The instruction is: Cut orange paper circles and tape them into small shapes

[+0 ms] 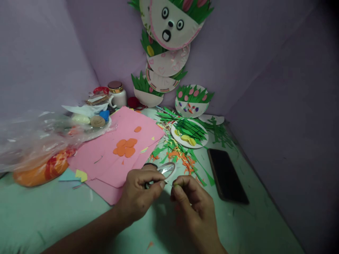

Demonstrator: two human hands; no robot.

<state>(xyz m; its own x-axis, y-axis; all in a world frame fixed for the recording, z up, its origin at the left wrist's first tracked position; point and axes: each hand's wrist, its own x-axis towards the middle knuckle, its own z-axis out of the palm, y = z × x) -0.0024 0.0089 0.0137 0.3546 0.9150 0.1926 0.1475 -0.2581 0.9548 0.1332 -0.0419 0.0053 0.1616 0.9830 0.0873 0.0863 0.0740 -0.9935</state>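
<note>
My left hand (140, 190) is closed in a pinch, thumb against forefinger, at the middle of the table. Close by on its right, my right hand (194, 204) pinches too, with a hint of green at its fingertips. Something thin and pale seems to run between the two pinches, too small to name. Just behind my left hand lie scissors (166, 169) with silver blades and dark handles, partly hidden by it. A pale ring (173, 170) curves around the blades. Pink paper sheets (143, 134) lie beyond my left hand, bearing several orange paper cut-outs (125, 148).
A white plate (174, 133) holds green paper strips and yellow pieces. Green and orange scraps (182, 157) litter the table before it. A phone (227, 176) lies right. Plastic bags (39, 141) and a lidded jar (118, 95) stand left. Decorated half-plates (169, 63) hang on the wall.
</note>
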